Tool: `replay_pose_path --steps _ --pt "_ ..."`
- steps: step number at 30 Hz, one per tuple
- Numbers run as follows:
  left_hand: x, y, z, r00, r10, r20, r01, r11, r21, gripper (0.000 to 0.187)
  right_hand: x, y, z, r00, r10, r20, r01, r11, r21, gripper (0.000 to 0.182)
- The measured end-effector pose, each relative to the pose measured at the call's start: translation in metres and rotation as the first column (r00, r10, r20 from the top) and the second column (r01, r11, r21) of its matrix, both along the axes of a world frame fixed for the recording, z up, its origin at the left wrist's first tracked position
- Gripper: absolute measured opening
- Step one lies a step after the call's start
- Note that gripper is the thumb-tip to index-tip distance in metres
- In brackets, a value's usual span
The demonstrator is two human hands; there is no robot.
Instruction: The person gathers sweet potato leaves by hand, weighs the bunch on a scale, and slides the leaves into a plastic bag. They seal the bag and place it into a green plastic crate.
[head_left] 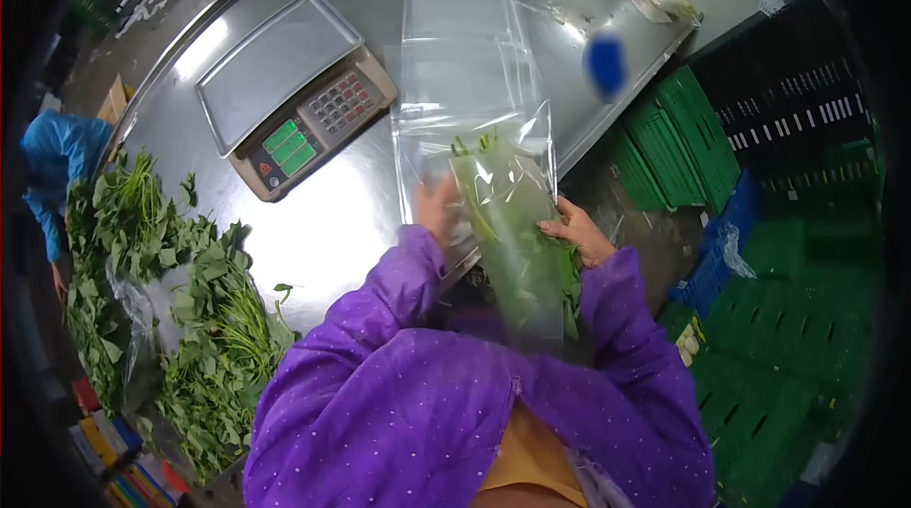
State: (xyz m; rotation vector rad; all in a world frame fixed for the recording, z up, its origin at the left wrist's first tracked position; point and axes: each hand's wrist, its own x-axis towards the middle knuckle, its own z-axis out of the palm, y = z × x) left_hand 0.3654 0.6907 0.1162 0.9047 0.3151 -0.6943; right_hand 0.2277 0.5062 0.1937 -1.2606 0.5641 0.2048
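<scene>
A clear plastic bag (512,252) with a bunch of leafy greens (572,285) in and beside it is held in front of my body, over the table's front edge. My right hand (581,233) grips the bag's right side, thumb and fingers closed on the bag and leaves. At the bag's left side is my left hand (436,209), smeared by motion, so its fingers cannot be made out. Stems poke up at the bag's upper end. Beneath and behind it, a stack of flat clear bags (460,43) lies on the metal table (313,271).
A weighing scale (313,114) stands left of the bags. Piles of leafy greens (213,318) cover the table's left side, where a co-worker's blue sleeve (62,157) reaches in. Green crates (678,143) stand at right. A blurred blue thing (604,67) shows near the right edge.
</scene>
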Motion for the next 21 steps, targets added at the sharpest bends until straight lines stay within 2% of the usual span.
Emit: replay_pose_path --steps 1,2,3,5,6,7,9,10,11,13,15,16,17,19,21 --pt "-0.001 -0.007 0.001 0.979 -0.135 -0.155 0.105 0.977 -0.187 0.052 0.005 -0.002 0.0 1.0 0.007 0.004 -0.007 1.0 -0.024 0.062" --pt "-0.002 -0.015 0.009 0.978 -0.149 -0.145 0.111 0.964 -0.242 0.054 0.011 -0.007 0.0 1.0 0.01 0.008 -0.009 0.999 -0.046 0.061" --pt "-0.002 -0.022 0.019 0.986 -0.159 -0.047 0.148 0.971 -0.19 0.054 0.018 -0.01 0.0 1.0 0.009 0.012 -0.009 0.998 -0.067 0.06" --pt "-0.003 -0.029 0.056 0.972 -0.195 0.13 0.206 0.976 -0.077 0.054 0.031 -0.009 0.023 0.993 -0.093 0.069 0.081 0.983 0.165 0.055" --pt "0.001 -0.032 0.05 0.955 -0.183 0.234 0.206 0.975 -0.079 0.053 0.035 -0.005 0.027 0.988 -0.14 0.061 0.124 0.968 0.218 0.056" --pt "0.001 -0.028 0.046 0.962 -0.227 0.154 0.248 0.959 -0.136 0.054 0.038 0.0 0.029 0.981 -0.187 0.053 0.166 0.949 0.266 0.057" --pt "0.007 -0.013 0.037 0.946 -0.323 0.007 0.314 0.913 -0.262 0.056 0.031 0.011 0.01 0.982 -0.185 0.038 0.172 0.959 0.224 0.058" --pt "0.008 -0.003 0.021 0.925 -0.374 -0.06 0.327 0.868 -0.373 0.062 0.024 0.025 0.015 0.985 -0.17 -0.033 0.173 0.968 0.183 0.06" --pt "0.001 0.008 0.024 0.929 -0.37 -0.026 0.346 0.89 -0.297 0.063 0.013 0.033 0.004 0.99 -0.139 -0.037 0.144 0.967 0.212 0.061" --pt "-0.021 0.033 0.038 0.932 -0.362 0.033 0.363 0.921 -0.14 0.065 -0.013 0.051 -0.025 0.961 -0.174 -0.213 0.219 0.954 0.206 0.057" --pt "-0.04 0.059 0.042 0.925 -0.377 -0.045 0.37 0.922 -0.11 0.066 -0.038 0.074 -0.006 0.986 -0.144 -0.085 0.158 0.969 0.188 0.053" --pt "-0.05 0.07 0.045 0.919 -0.385 -0.083 0.377 0.921 -0.096 0.067 -0.046 0.08 0.013 0.992 -0.108 -0.069 0.112 0.992 0.054 0.051" --pt "-0.061 0.08 0.05 0.926 -0.365 -0.092 0.359 0.931 -0.07 0.067 -0.06 0.089 -0.004 0.981 -0.187 -0.048 0.19 0.979 0.07 0.05" --pt "-0.083 0.101 0.058 0.942 -0.316 -0.11 0.316 0.949 -0.014 0.069 -0.082 0.098 0.006 0.987 -0.157 -0.038 0.162 0.962 0.219 0.049" --pt "-0.1 0.12 0.052 0.908 -0.418 -0.004 0.417 0.906 0.073 0.07 -0.116 0.099 -0.019 0.961 -0.133 -0.242 0.204 0.932 0.298 0.045"
